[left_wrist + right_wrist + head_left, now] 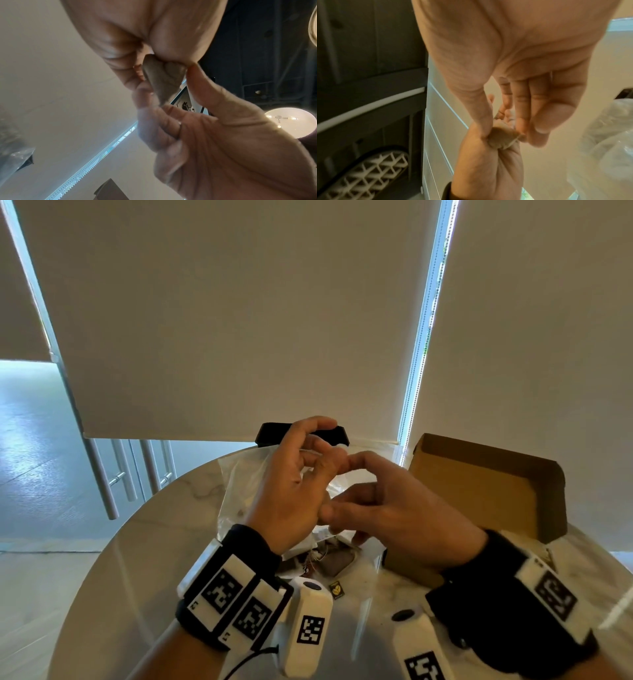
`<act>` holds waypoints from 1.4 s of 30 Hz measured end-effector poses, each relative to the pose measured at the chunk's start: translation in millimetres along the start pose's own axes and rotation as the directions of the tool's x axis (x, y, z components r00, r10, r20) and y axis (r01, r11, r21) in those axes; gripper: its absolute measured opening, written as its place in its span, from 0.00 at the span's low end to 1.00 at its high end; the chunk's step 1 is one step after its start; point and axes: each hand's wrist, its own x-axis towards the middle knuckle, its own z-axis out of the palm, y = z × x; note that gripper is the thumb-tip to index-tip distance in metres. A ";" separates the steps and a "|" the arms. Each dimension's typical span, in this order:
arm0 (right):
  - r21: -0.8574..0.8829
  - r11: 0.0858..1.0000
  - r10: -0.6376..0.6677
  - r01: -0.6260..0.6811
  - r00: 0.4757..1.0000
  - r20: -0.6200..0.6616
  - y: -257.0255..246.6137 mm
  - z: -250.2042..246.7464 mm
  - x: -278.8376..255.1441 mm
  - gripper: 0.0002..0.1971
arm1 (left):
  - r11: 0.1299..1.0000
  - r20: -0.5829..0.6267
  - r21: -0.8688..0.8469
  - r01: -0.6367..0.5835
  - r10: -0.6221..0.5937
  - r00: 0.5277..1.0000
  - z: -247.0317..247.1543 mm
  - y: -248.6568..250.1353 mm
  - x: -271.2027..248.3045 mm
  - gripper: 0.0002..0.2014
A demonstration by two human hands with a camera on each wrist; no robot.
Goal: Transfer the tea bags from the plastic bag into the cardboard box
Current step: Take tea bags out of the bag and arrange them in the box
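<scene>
Both hands (342,494) pinching soft brown tea bag (164,79)

Both forearms wear black wristbands (260,546) carrying white blocks (236,597) printed with black-and-white square code markers. A white camera pod (308,631) with a dark round lens juts from each wrist. A thin black cable (253,657) trails from the left band.

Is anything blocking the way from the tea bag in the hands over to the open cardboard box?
Nothing visible does. Both hands pinch the tea bag above the plastic bag; the cardboard box stands open just right of the right hand.
</scene>
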 end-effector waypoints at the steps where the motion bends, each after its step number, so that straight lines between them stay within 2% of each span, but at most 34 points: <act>1: 0.047 0.999 0.003 -0.003 1.000 -0.006 2.9 0.2 0.8 0.30 | 1.000 -0.010 -0.018 -0.010 0.009 1.000 1.7 0.8 -0.6 0.13; 4: 0.112 0.994 -0.005 0.006 1.000 -0.005 9.8 -0.3 0.9 0.25 | 0.999 0.000 -0.038 -0.033 0.033 0.999 6.3 2.9 -2.4 0.14; 7: 0.113 0.993 -0.037 0.046 0.996 -0.078 11.1 -4.3 -0.2 0.31 | 1.000 -0.012 -0.005 -0.031 0.031 0.999 0.5 5.5 -1.6 0.16; 10: 0.173 0.978 -0.080 0.118 0.974 -0.210 14.2 -13.8 1.4 0.35 | 0.997 -0.040 -0.058 0.047 -0.049 0.998 -14.4 3.6 2.8 0.18; 14: 0.258 0.951 -0.098 0.168 0.960 -0.261 17.2 -18.4 2.0 0.39 | 0.984 0.106 -0.110 0.137 -0.126 0.986 -13.4 1.8 2.6 0.12; 16: 0.183 0.969 -0.114 0.164 0.960 -0.257 18.8 -17.9 2.9 0.39 | 0.979 0.191 -0.141 0.149 -0.121 0.974 -7.4 3.7 0.1 0.09; 19: 0.055 0.986 -0.145 0.160 0.967 -0.209 20.3 -18.6 1.8 0.37 | 0.980 0.227 -0.151 0.126 -0.090 0.970 -3.5 7.7 -2.3 0.07; 21: 0.018 0.982 -0.184 0.187 0.977 -0.111 19.9 -19.0 -0.2 0.28 | 0.990 0.249 -0.115 0.085 -0.054 0.967 -3.4 9.4 -2.7 0.08; 23: -0.034 0.986 -0.161 0.161 0.987 -0.021 21.1 -19.0 -0.8 0.17 | 0.998 0.267 -0.051 0.031 -0.016 0.963 -2.6 10.9 -3.8 0.11; 25: -0.094 0.992 -0.088 0.089 0.996 0.017 25.9 -19.7 0.8 0.10 | 1.000 0.243 -0.024 0.017 -0.011 0.970 -2.7 11.2 -3.5 0.15; 28: -0.189 0.981 -0.037 0.047 0.998 0.057 33.8 -21.3 2.7 0.04 | 0.993 0.172 -0.098 0.063 -0.046 0.984 -9.4 9.4 -0.3 0.18; 34: -0.241 0.970 -0.008 0.029 0.996 0.088 40.3 -28.7 -0.7 0.05 | 0.973 0.040 -0.224 0.055 -0.047 0.998 -26.0 5.5 6.4 0.15; 36: -0.251 0.968 -0.008 0.024 0.998 0.066 39.0 -33.0 -3.2 0.04 | 0.975 0.031 -0.220 0.032 -0.026 0.999 -29.1 7.6 6.0 0.15; 39: -0.178 0.983 -0.061 0.054 0.998 -0.035 33.9 -42.9 -9.1 0.03 | 0.996 0.045 -0.082 0.017 -0.014 0.999 -29.4 7.9 4.3 0.18; 42: -0.061 0.993 -0.107 0.099 0.985 -0.137 18.3 -52.5 -13.0 0.08 | 0.999 0.075 0.019 0.029 -0.030 0.997 -22.9 3.9 4.5 0.13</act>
